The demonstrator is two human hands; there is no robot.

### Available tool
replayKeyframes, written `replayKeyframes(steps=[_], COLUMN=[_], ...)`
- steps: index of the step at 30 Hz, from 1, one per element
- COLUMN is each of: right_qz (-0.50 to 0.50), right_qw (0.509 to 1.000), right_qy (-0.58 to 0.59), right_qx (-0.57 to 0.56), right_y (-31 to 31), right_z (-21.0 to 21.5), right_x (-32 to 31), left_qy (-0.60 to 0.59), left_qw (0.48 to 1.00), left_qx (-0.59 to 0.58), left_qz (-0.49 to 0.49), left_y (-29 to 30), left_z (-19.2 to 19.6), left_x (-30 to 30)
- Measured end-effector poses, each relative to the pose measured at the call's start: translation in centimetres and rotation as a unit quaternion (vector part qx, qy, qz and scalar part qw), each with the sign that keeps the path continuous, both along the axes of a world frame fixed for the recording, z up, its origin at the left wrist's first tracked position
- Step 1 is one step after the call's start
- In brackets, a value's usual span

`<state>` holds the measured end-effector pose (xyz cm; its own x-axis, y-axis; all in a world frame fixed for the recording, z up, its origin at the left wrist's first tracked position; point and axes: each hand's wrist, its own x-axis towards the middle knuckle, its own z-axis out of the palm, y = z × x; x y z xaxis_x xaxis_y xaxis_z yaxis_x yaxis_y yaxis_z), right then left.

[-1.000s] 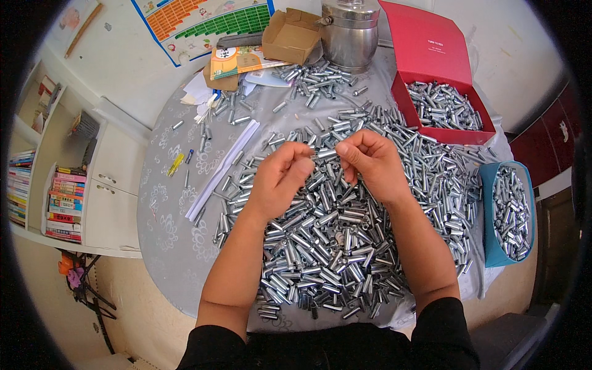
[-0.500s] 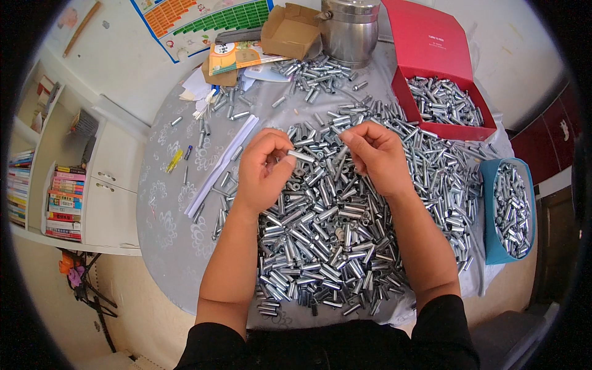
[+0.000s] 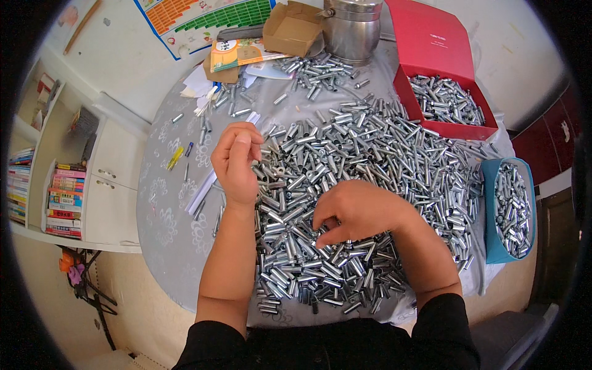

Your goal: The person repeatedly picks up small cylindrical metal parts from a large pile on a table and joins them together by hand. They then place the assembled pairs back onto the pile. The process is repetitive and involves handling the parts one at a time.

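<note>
A big heap of short silver metal tubes [image 3: 351, 145] covers the round table with its grey patterned cloth [image 3: 163, 216]. My left hand [image 3: 237, 161] hovers over the heap's left edge with fingers curled against the thumb; what they enclose is hidden. My right hand [image 3: 357, 213] is lower, resting on the middle of the heap, thumb and forefinger pinched among the tubes at its left side. Both forearms come in from the lower edge in black sleeves.
A red box [image 3: 453, 131] with tubes and a raised lid stands back right; a blue tray [image 3: 491, 250] of tubes lies at the right edge. A metal pot [image 3: 351, 31], cardboard box [image 3: 293, 28], booklet [image 3: 237, 54], papers and a white strip [image 3: 200, 192] lie back left. A bookshelf [image 3: 61, 197] stands left.
The hands, held together above the heap before, have parted. My right hand dropped down onto the tubes toward me; my left hand stayed up and shifted slightly left.
</note>
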<state>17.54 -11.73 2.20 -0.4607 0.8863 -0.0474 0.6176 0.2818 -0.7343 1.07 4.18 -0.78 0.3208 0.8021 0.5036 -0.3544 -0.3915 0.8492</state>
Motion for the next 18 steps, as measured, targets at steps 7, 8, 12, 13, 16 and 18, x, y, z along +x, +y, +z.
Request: replayKeyframes(steps=[7,8,12,13,16,18], right_qz=[0.001,-0.029,-0.169,-0.217,-0.317,-0.369], right_qw=[1.000,0.999,0.951,0.920,0.835,0.786], right_qy=[-0.025,0.031,0.256,0.325,0.447,0.495], right_qx=[0.002,-0.014,-0.033,-0.033,-0.049,-0.044], right_y=[0.0,0.0,0.3,0.6,1.3,1.7], right_z=[-0.4,-0.3,-0.7,-1.1,-1.7,-1.9], right_x=[-0.3,0.0,1.5,1.7,2.9,3.1], left_qy=[0.013,0.012,0.025,0.041,0.097,0.147], left_qw=[1.000,1.000,1.000,0.999,0.989,0.975], left_qx=[0.002,-0.002,0.014,0.012,0.001,-0.011], left_qz=[0.005,0.005,-0.006,-0.030,-0.107,-0.165], left_y=[-0.2,-0.2,-0.1,-0.1,-0.6,-1.3], left_z=[0.1,0.2,0.1,0.1,0.2,0.2], left_x=[0.1,0.1,0.3,0.3,0.5,1.0])
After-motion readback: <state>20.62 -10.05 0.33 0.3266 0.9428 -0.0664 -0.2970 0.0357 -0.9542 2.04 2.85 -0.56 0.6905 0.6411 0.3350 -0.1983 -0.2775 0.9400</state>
